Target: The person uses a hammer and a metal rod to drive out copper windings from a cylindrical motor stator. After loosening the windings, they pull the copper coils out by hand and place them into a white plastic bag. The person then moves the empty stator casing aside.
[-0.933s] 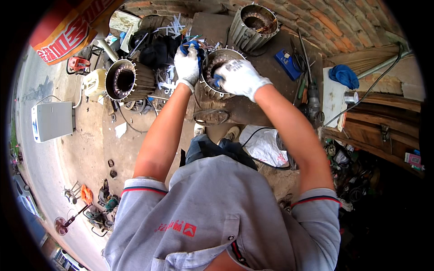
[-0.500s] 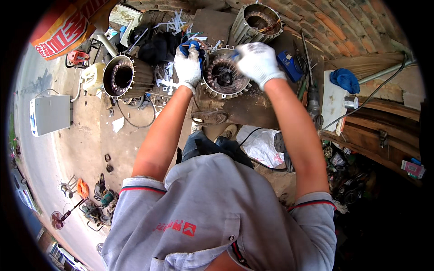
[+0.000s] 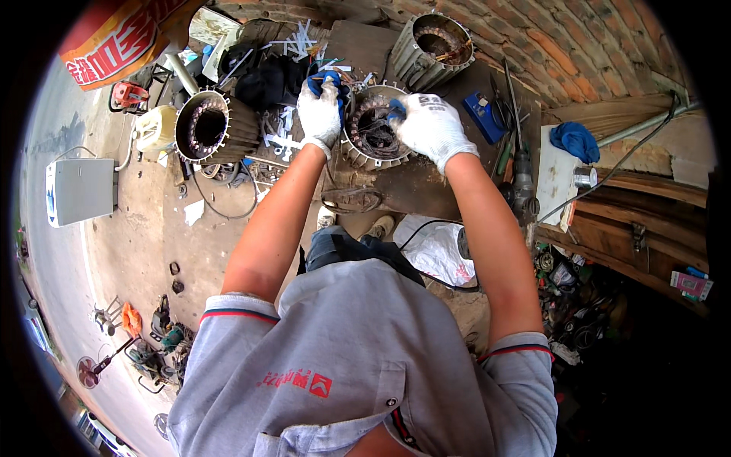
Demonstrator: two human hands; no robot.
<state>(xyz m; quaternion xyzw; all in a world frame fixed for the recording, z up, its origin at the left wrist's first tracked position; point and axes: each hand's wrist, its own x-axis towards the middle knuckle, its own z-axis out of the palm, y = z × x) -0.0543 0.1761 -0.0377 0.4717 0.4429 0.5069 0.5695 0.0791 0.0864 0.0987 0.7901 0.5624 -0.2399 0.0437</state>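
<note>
A finned motor housing [image 3: 375, 161] stands upright in front of me, its open end facing up, with a ring of windings and a dark tangle of wire inside. My left hand [image 3: 320, 118], in a white glove with blue at the fingertips, is curled at the housing's left side. My right hand [image 3: 434, 128], gloved the same way, has its fingers bent in over the right rim. Both hands look closed; what they pinch, if anything, is hidden.
A second housing [image 3: 247, 131] lies at the left, and a third [image 3: 426, 72] stands at the back. White strips [image 3: 301, 42] are scattered behind my left hand. A blue box [image 3: 485, 114] and a power tool [image 3: 521, 190] are at the right, before a brick wall [image 3: 563, 57].
My right hand was blurred by motion over the housing's right rim; now it is sharper and slightly lower. My left hand keeps nearly the same place. The whole view has shifted a little.
</note>
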